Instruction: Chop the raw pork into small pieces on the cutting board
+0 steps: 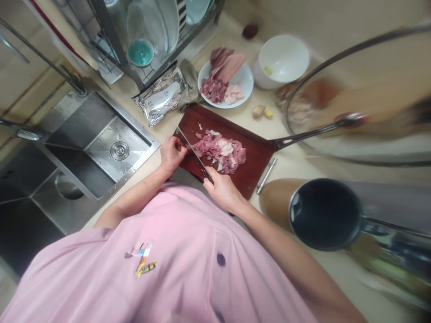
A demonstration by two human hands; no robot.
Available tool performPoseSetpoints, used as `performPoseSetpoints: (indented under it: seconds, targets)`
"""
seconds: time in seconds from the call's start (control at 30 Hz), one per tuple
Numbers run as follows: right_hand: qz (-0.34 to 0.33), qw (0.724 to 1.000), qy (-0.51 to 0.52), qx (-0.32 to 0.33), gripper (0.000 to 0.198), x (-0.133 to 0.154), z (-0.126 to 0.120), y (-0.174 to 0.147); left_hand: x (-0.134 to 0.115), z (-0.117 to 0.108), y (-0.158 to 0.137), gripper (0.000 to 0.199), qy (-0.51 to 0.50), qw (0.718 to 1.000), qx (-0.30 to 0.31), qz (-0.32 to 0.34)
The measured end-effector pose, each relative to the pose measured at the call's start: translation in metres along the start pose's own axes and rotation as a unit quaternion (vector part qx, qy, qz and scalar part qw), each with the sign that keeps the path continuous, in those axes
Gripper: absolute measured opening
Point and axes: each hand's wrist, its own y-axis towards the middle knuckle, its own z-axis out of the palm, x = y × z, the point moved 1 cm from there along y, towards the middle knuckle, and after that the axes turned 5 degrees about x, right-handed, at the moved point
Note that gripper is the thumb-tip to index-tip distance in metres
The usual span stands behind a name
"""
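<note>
On the dark red cutting board (254,172) lies a heap of chopped raw meat (232,154) with pale bits of fat in it. My right hand (220,188) is closed round the handle of a kitchen knife (193,152), whose blade slants up and left across the board beside the meat. At the board's left edge, on the near side of the blade, my left hand (172,152) has its fingers curled together; what they hold, if anything, is hidden.
Behind the board stand a plate (248,92) of raw meat, a white bowl (284,60) and ginger pieces (262,112). A silver packet (161,98) and sink (129,172) are left. A dark pan (325,215) and a large glass lid (353,148) are right.
</note>
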Motion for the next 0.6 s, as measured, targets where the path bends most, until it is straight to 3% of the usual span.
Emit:
performPoseSetpoints:
  seconds: [0.13,0.27,0.5,0.6]
  targets:
    - [0.008,1.0,-0.005,0.022,0.038,0.008,0.004,0.019,-0.001,-0.002,-0.002,0.014,0.0,1.0,0.011,0.003]
    - [-0.01,1.0,-0.005,0.0,0.04,0.017,0.008,0.047,0.0,-0.005,-0.001,0.016,0.005,1.0,0.016,0.011]
    - [-0.019,0.999,0.026,0.011,0.039,-0.003,0.013,0.033,0.002,-0.003,-0.002,0.016,0.008,1.0,0.01,0.014]
    - [-0.04,0.998,0.042,-0.013,0.036,-0.009,0.011,0.041,0.002,-0.002,-0.001,0.016,0.014,1.0,0.012,0.018]
